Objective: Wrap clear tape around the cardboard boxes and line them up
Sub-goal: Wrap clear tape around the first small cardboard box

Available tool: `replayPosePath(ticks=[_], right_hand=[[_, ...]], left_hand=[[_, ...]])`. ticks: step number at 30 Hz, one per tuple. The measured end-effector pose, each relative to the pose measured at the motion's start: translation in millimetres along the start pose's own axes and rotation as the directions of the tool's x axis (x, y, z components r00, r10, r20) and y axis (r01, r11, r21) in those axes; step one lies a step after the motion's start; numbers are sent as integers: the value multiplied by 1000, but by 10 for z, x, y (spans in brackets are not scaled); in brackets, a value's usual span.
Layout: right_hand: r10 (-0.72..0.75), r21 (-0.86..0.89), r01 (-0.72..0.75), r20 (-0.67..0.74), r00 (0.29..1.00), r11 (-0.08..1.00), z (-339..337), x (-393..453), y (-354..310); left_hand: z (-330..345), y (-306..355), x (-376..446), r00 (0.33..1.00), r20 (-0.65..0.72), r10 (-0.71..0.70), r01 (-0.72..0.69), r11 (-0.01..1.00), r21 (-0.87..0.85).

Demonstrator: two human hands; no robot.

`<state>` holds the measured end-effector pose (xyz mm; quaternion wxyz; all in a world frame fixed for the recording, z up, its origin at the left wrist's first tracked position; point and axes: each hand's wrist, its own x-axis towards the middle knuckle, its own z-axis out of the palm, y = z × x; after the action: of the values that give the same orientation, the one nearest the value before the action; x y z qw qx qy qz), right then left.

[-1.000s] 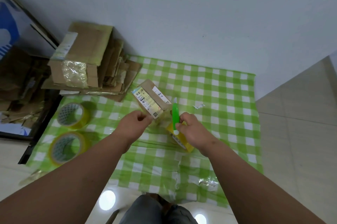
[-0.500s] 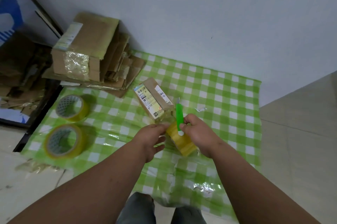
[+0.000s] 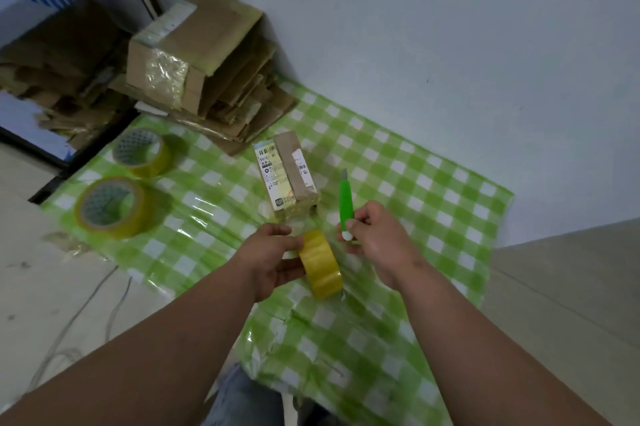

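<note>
Left hand (image 3: 273, 257) is gripping one tape roll (image 3: 320, 264); right hand (image 3: 375, 235) is pinching one green knife (image 3: 346, 205). One small box (image 3: 289, 177) is sitting far; two rolls (image 3: 142, 151) (image 3: 112, 207) are lying left.

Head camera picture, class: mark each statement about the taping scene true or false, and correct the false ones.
1. The left hand holds a tape roll. True.
2. The right hand holds scissors. False: it grips a green cutter.
3. Two more rolls lie on the checked cloth. True.
4. The small box is in the right hand. False: it sits on the cloth, unheld.
</note>
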<state>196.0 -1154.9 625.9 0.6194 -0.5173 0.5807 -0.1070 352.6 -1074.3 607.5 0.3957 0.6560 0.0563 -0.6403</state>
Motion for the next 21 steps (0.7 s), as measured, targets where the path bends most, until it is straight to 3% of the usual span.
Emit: replayPosePath(ticks=[3, 12, 17, 21], right_hand=[[-38, -7, 38, 21, 999, 999, -44, 4, -47], [-69, -340, 115, 144, 987, 933, -31, 38, -110], [-175, -610, 276, 221, 959, 743, 23, 131, -141], [-200, -711, 320, 250, 947, 626, 111, 184, -195]], left_hand=[[17, -33, -29, 1000, -9, 9, -9, 999, -38], [37, -53, 0, 1000, 13, 20, -18, 995, -98], [29, -70, 40, 999, 13, 36, -34, 991, -131], [35, -85, 61, 999, 15, 44, -41, 988, -150]])
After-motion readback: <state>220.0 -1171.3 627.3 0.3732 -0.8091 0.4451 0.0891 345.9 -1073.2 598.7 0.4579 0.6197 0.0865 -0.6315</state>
